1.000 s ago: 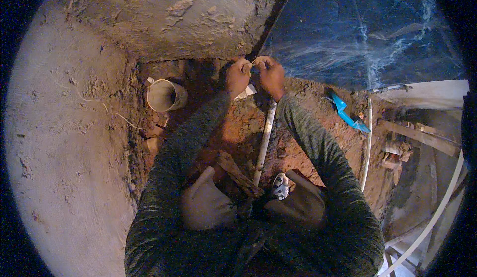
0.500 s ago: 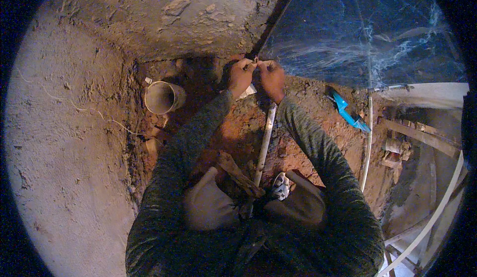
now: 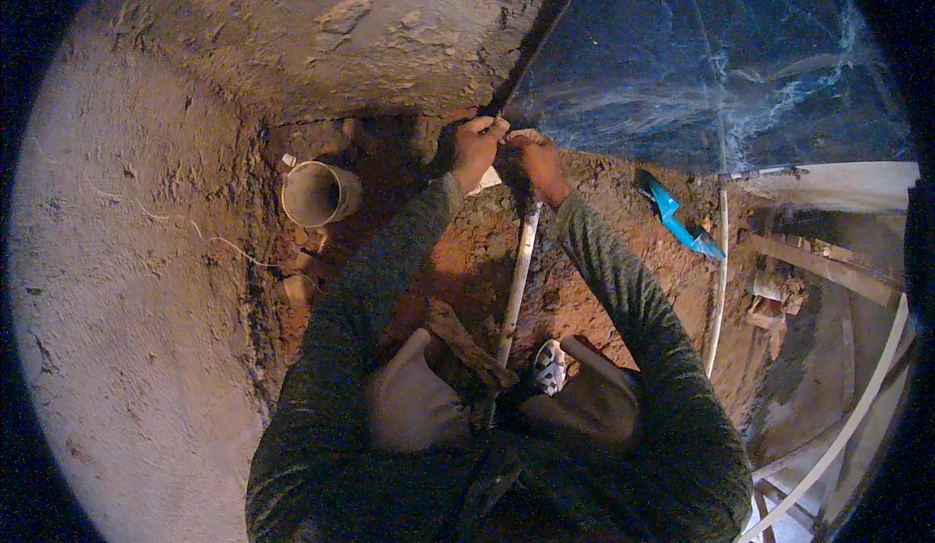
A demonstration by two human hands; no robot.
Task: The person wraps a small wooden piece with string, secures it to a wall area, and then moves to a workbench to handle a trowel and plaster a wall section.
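Observation:
Both my hands are raised close together at the foot of the rough wall, beside the blue plastic sheet [image 3: 682, 75]. My left hand [image 3: 473, 151] is closed, its fingertips pinched round something small that I cannot make out. Just right of it, my right hand [image 3: 539, 163] is closed too, with thumb and fingers pressed together; what they hold, if anything, is too small to name. A white pipe [image 3: 521, 265] runs from below my right hand down between my legs. Behind my left wrist a pale flat piece [image 3: 487, 182] shows in part.
On the left, a whitish bucket [image 3: 312, 194] stands on reddish soil by the wall. A thin pale cord [image 3: 219, 238] trails down that wall. To the right lie a crumpled bright blue wrapper [image 3: 682, 222] and a second white pipe [image 3: 721, 290]. A wood piece [image 3: 458, 334] lies near my knees.
My right hand has shifted slightly down and away from the left, widening the gap between the fingertips. My left hand has hardly moved, turning a little.

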